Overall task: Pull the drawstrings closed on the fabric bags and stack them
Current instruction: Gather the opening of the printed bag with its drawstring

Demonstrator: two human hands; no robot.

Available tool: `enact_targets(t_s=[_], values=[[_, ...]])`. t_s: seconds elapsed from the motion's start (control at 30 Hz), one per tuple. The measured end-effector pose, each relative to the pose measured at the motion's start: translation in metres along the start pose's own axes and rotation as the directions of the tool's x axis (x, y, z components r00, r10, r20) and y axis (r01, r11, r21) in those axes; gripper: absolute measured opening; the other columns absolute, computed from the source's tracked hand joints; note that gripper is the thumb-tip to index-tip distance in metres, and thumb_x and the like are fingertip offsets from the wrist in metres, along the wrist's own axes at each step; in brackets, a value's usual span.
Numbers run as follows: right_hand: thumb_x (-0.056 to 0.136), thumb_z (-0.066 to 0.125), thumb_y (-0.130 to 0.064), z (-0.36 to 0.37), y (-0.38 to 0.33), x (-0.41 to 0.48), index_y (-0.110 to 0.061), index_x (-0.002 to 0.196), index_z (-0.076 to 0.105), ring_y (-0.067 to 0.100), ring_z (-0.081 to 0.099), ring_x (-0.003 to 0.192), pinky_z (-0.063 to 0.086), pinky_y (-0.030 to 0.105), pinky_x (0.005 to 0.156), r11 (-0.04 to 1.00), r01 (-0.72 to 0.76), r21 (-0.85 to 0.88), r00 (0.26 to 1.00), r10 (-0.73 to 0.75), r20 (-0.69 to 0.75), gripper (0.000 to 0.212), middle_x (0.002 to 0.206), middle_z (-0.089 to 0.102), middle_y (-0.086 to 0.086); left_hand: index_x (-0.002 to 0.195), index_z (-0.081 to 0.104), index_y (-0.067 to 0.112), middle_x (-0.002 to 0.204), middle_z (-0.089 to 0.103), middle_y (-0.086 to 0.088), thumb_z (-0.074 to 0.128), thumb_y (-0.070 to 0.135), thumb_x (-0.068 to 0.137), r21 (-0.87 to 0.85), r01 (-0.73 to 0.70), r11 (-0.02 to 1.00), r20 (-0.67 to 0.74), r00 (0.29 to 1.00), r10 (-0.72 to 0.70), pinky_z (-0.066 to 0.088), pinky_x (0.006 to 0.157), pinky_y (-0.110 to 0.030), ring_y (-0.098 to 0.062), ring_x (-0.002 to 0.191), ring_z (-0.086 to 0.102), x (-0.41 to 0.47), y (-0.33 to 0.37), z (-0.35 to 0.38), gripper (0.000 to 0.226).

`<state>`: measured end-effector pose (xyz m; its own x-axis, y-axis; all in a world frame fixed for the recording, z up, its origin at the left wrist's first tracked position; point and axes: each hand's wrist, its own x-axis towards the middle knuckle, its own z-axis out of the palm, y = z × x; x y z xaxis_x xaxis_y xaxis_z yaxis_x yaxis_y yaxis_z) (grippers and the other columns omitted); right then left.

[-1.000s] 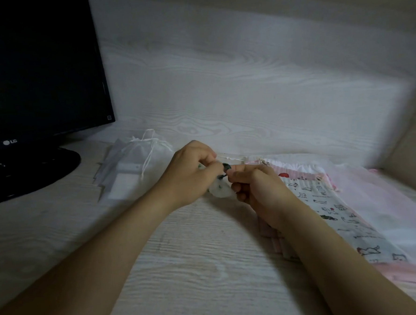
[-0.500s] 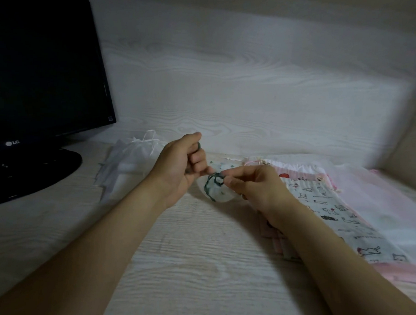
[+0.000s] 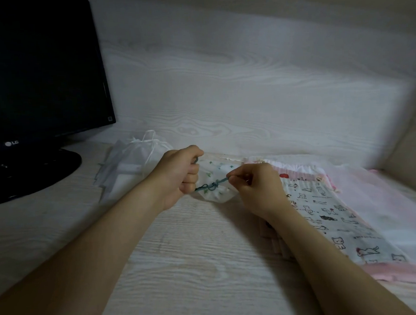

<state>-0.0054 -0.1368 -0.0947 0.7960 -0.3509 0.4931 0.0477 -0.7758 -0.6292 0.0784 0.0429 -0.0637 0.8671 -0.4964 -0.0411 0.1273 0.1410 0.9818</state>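
Two hands are engaged on one small white fabric bag with a green sprig print, held low over the pale wood-grain table; whether it rests there cannot be told. The left hand is curled into a fist around one end of the dark teal drawstring. The right hand is closed in a pinch on the other end, thumb against forefinger. The cord is drawn taut between them, with a knot or loop at its middle.

Just right of the hands, a flat cat-print fabric bag is laid over a pale pink fabric bag. To the left, a heap of sheer white drawstring bags is seen near the black monitor.

The risk is judged to lie in an uneven pull. The thin cord could be slipped from the pinch, the knot jammed before the mouth is fully gathered, or the light bag dragged toward the stronger hand.
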Motion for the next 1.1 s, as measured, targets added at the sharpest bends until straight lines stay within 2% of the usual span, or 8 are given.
enact_targets(t_s=[0.2,0.3,0.37,0.43,0.63,0.87,0.97,1.1], values=[[0.094,0.069,-0.008,0.005,-0.005,0.0,-0.014,0.097,0.08,-0.008,0.06,0.077,0.043,0.002,0.061,0.998,-0.011,-0.066,1.0,0.011,-0.012,0.013,0.084,0.07,-0.011,0.079,0.046,0.018,0.056,0.033,0.005,0.065,0.009,0.096,0.137,0.016,0.99,-0.082,0.997,-0.004,0.019,0.042,-0.024,-0.01,0.046,0.024,0.004,-0.007,0.0,0.027],[0.092,0.063,-0.004,0.004,-0.008,-0.002,-0.012,0.091,0.075,-0.002,0.061,0.075,0.044,0.01,0.059,0.995,-0.018,-0.098,1.0,0.018,-0.006,0.015,0.082,0.07,-0.009,0.096,0.056,0.017,0.07,0.052,0.0,0.066,0.009,0.093,0.244,-0.105,0.964,-0.134,0.981,0.141,0.035,0.046,-0.025,-0.013,0.052,0.042,0.006,-0.01,-0.002,0.013],[0.09,0.059,-0.004,0.001,-0.008,-0.003,-0.01,0.087,0.072,0.001,0.061,0.075,0.045,0.015,0.059,0.995,-0.025,-0.101,0.999,0.022,-0.03,0.015,0.08,0.07,-0.007,0.096,0.069,0.024,0.079,0.068,0.002,0.066,0.014,0.091,0.53,-0.264,0.806,-0.115,0.919,0.376,0.047,0.06,-0.026,-0.012,0.066,0.059,0.005,-0.011,-0.007,0.012],[0.092,0.058,-0.007,-0.003,-0.007,-0.003,-0.011,0.088,0.071,0.0,0.061,0.077,0.042,0.012,0.06,0.995,-0.033,-0.093,0.998,0.027,-0.057,0.014,0.082,0.07,-0.006,0.081,0.076,0.025,0.077,0.071,0.009,0.069,0.016,0.088,0.715,-0.387,0.582,0.028,0.848,0.53,0.047,0.067,-0.015,-0.003,0.076,0.065,0.001,-0.011,-0.008,0.014],[0.095,0.057,-0.013,-0.004,-0.004,-0.002,-0.013,0.093,0.071,0.014,0.067,0.082,0.055,0.032,0.072,0.996,-0.086,-0.032,0.994,0.083,-0.064,0.014,0.084,0.072,-0.003,0.08,0.079,0.027,0.081,0.071,0.016,0.082,0.024,0.08,0.777,-0.483,0.404,0.234,0.817,0.527,0.042,0.07,-0.005,0.002,0.086,0.065,0.004,-0.021,-0.006,0.004],[0.096,0.061,-0.011,-0.005,-0.001,-0.001,-0.014,0.094,0.074,0.015,0.072,0.077,0.061,0.039,0.075,0.993,-0.12,-0.017,0.988,0.118,-0.096,0.014,0.082,0.075,-0.002,0.09,0.076,0.024,0.091,0.073,0.013,0.076,0.022,0.095,0.735,-0.481,0.479,0.235,0.842,0.486,0.041,0.074,-0.003,0.003,0.09,0.064,0.01,-0.02,-0.011,0.006],[0.097,0.062,-0.011,-0.006,-0.001,-0.002,-0.014,0.099,0.075,0.015,0.072,0.075,0.061,0.038,0.074,0.991,-0.134,-0.008,0.986,0.132,-0.099,0.013,0.086,0.076,0.0,0.095,0.069,0.024,0.099,0.071,0.01,0.071,0.026,0.1,0.722,-0.466,0.512,0.202,0.849,0.488,0.048,0.079,-0.017,-0.003,0.092,0.065,0.014,-0.022,-0.012,0.006],[0.096,0.065,-0.015,-0.004,0.0,-0.001,-0.016,0.095,0.075,0.018,0.072,0.071,0.063,0.044,0.071,0.991,-0.132,0.003,0.987,0.132,-0.098,0.01,0.083,0.076,0.0,0.099,0.063,0.022,0.099,0.068,0.006,0.066,0.023,0.104,0.744,-0.475,0.47,0.222,0.839,0.497,0.046,0.074,-0.018,-0.008,0.093,0.063,0.017,-0.025,-0.015,0.005]])
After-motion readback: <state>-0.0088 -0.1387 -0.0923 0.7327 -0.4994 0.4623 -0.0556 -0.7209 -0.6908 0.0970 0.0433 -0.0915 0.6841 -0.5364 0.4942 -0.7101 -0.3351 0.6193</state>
